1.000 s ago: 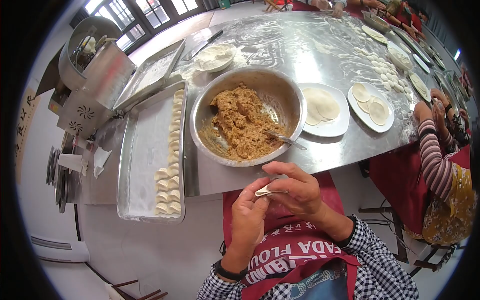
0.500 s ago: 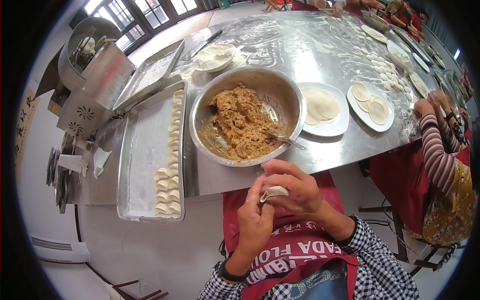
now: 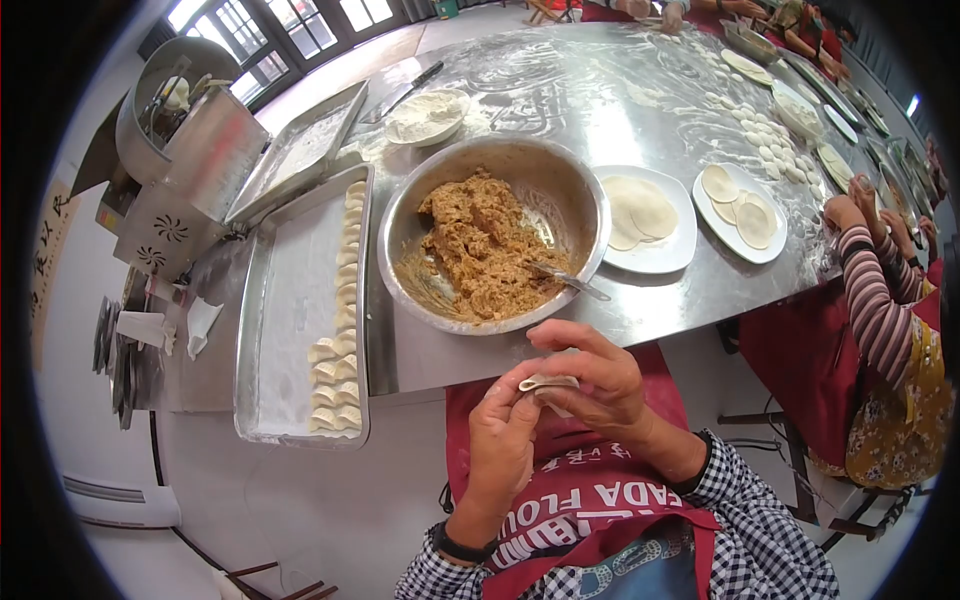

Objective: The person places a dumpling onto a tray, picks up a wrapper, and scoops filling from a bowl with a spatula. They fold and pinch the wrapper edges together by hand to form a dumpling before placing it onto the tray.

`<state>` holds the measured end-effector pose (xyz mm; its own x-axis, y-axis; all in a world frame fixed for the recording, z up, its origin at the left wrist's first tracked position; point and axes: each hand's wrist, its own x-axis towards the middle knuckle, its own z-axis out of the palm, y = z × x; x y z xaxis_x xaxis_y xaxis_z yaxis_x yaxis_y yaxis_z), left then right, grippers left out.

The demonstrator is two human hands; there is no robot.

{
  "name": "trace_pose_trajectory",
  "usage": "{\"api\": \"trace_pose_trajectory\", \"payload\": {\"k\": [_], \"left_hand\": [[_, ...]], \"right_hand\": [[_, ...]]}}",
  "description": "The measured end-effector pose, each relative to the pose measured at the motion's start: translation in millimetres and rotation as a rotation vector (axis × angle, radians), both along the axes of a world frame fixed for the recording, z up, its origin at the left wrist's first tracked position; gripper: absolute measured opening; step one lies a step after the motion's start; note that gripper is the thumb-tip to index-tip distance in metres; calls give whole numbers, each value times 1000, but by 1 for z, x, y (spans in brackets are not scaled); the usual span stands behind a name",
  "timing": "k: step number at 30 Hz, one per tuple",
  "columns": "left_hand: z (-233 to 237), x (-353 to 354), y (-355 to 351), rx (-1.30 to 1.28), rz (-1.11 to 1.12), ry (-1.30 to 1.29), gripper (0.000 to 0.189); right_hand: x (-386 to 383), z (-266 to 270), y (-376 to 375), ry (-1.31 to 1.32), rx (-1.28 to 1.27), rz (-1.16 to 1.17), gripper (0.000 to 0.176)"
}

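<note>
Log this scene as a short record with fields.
Left hand: fingers at one edge of the folded dough
Right hand: holding the same dough
Bowl: filling, utensil handle sticking out
Tray: dumplings along its right side
White plates: two, right of the bowl, holding round wrappers
Behind bowl: dish of flour

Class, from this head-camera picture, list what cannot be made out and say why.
All in the head view:
- Inside of the folded wrapper: hidden by its fold and the left hand and right hand.
- Lower end of the metal utensil: sunk in the filling.
- Far worker: cut off by the top edge.
</note>
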<state>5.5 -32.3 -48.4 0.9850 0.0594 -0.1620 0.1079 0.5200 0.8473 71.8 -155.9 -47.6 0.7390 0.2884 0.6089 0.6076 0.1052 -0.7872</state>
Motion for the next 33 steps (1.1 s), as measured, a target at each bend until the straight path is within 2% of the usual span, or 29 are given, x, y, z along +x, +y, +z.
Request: {"api": "trace_pose_trajectory", "payload": {"k": [2,4,5,7,11,13,16,17,19,20,22,25,33], "left_hand": [[-1,0,-1,60,7,37,38],[-7,-1,-3,241,14,-47,39],[-5,-1,-5,241,13,-47,39],[3,-3,-10,466,64,-131,38],[3,-3,-4,583,-1,-123,42],[8,-2,-4,493,5,-121,43],[7,-1,-1,405,-60,-87,45],[8,-1,-1,404,-60,-87,45],[10,0,-1,84,-80,18,41],[10,0,0,84,-79,17,41],[9,1,5,-123,-164,67,39],[7,3,7,-205,-170,56,38],[6,3,11,-248,-155,94,33]], "right_hand": [[0,-1,-2,-28,-45,8,16],[2,-3,-4,-56,-89,16,17],[4,-4,-4,-100,-94,41,19],[6,-6,-3,-142,-98,67,20],[3,1,-1,-85,-95,52,17],[2,2,-1,-32,-101,34,17],[6,-1,-5,-108,-117,72,15],[5,-2,-7,-36,-98,104,13],[3,-4,-8,35,-79,137,11],[1,-6,-9,101,-41,141,11],[1,-6,-9,166,-2,146,12],[-1,-2,-7,106,-59,76,10],[1,-3,-7,-6,-55,191,13]]}}
